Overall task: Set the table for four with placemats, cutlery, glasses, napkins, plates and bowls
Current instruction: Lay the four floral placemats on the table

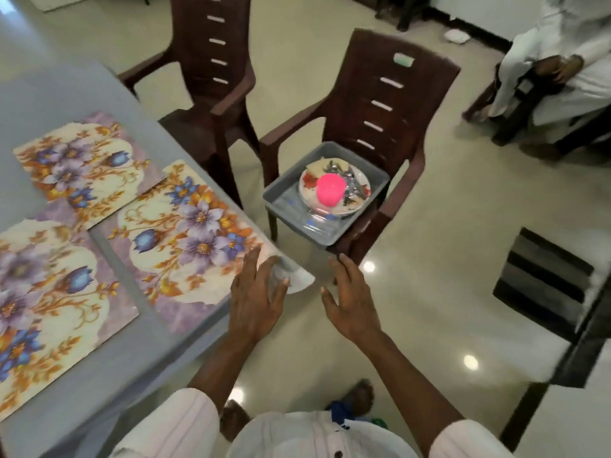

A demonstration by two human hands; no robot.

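Observation:
Three floral placemats lie on the grey table (66, 94): one at the back (82, 166), one at the left front (49, 299), one at the table's right edge (191, 239). My left hand (256, 299) hovers with spread fingers over the corner of that right placemat. My right hand (353, 299) is open in the air beside the table, holding nothing. A grey tray (281, 196) sits on a brown chair (390, 104); in it are floral plates (360, 186), a pink cup (330, 190), cutlery (352, 185) and clear glassware (314, 223).
A second brown chair (211, 61) stands at the table behind the tray's chair. A black-framed chair (555, 292) is at the right. A seated person in white (562, 61) is at the far right. Glossy tiled floor lies between table and chairs.

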